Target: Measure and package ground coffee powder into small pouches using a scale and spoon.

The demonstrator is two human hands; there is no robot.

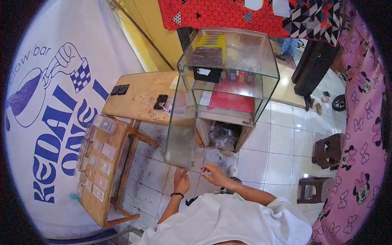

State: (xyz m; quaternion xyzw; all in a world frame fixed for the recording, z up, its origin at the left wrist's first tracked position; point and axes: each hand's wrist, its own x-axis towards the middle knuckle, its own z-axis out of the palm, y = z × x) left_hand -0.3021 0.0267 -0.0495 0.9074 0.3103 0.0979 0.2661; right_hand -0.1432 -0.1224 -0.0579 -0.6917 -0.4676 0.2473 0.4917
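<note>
In front of me stands a glass display cabinet [242, 56] on a wooden base, its glass door [180, 137] swung out towards me. My left hand [181, 183], with a dark band on the wrist, is at the near edge of this door. Whether its fingers grip the edge cannot be made out. Just right of the door, my right hand [216, 175] is raised with fingers bent and apart, holding nothing. Inside the cabinet are a red sheet [232, 102], a black box [208, 75] and several small items on a glass shelf.
Left of the cabinet, a wooden table [137, 101] carries a tray of dark granules [160, 102] and black packets [120, 89]. Several clear plastic containers [105, 167] sit on a lower wooden table. Brown plastic stools [315, 190] stand at right, near a pink curtain [363, 147].
</note>
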